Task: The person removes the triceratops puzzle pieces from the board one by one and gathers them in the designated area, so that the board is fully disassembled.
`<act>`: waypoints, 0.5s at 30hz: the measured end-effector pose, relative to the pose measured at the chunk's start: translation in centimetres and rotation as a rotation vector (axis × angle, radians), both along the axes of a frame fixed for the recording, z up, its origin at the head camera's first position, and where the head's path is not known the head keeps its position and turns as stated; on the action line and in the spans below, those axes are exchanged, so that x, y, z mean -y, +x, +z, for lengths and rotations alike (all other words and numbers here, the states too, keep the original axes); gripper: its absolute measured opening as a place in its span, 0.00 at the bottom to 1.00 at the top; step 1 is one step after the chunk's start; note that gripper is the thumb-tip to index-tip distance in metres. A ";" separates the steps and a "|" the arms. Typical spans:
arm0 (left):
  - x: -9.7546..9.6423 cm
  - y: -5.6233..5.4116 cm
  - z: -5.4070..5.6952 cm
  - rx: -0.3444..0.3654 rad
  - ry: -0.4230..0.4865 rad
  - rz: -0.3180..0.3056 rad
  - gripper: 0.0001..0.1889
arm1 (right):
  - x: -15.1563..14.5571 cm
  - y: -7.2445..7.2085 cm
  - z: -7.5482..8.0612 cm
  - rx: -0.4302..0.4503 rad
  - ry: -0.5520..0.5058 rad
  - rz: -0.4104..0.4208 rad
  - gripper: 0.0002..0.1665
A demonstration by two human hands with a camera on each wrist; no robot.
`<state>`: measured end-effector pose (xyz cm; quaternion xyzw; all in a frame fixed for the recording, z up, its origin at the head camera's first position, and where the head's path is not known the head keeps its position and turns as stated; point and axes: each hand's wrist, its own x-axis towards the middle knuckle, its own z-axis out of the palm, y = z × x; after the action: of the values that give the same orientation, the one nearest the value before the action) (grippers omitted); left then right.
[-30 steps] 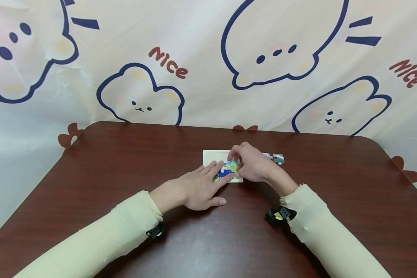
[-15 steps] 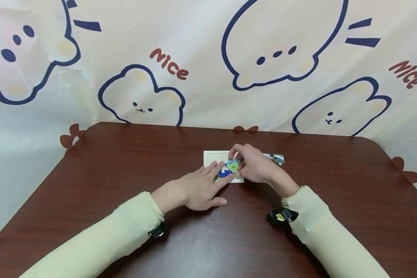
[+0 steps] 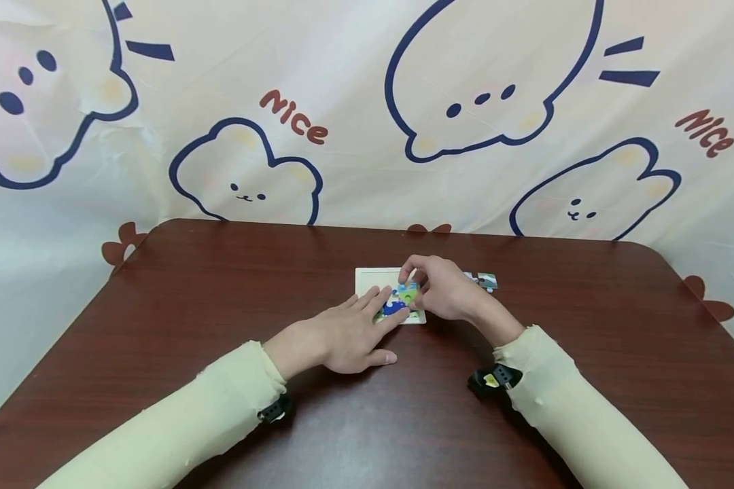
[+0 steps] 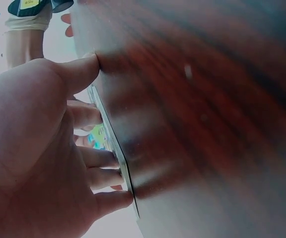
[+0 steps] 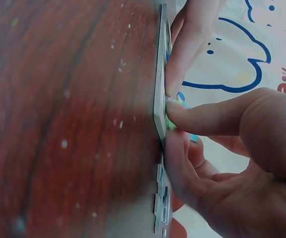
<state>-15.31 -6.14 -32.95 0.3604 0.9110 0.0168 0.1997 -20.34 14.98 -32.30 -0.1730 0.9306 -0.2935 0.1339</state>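
A thin white puzzle tray [image 3: 365, 277] lies on the table, partly filled with colourful jigsaw pieces. My left hand [image 3: 350, 339] has its straight fingers spread over the tray's near left part, beside a dark blue patch of the picture [image 3: 394, 308]. From the right, my right hand [image 3: 445, 291] pinches a green and light blue puzzle piece [image 3: 408, 293] over the tray's right side. Its thumb and curled fingers hide part of that piece in the right wrist view, where the left fingertip is right beside the thumb. In the left wrist view the left fingertips reach the tray's edge.
Several loose puzzle pieces [image 3: 487, 280] lie just right of the tray, partly behind the right hand. The dark brown wooden table [image 3: 220, 272] ends at the back against a cartoon-printed cloth [image 3: 355, 183]. A black strapped device [image 3: 494, 379] sits at the right cuff.
Both hands stay at the tray in nearly the same place. The right fingers have barely shifted at the green piece, and the whole head view has moved slightly.
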 end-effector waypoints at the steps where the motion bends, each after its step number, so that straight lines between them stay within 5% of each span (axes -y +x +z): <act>1: 0.0 0.0 0.0 -0.001 -0.001 0.000 0.41 | 0.1 0.0 0.0 -0.009 0.004 0.003 0.22; 15: -0.1 0.0 0.2 0.006 -0.001 -0.005 0.41 | -0.1 0.0 0.2 -0.099 0.072 0.002 0.19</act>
<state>-15.34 -6.09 -32.72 0.3625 0.9095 0.0169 0.2028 -20.35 15.08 -32.13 -0.1834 0.9458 -0.2510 0.0940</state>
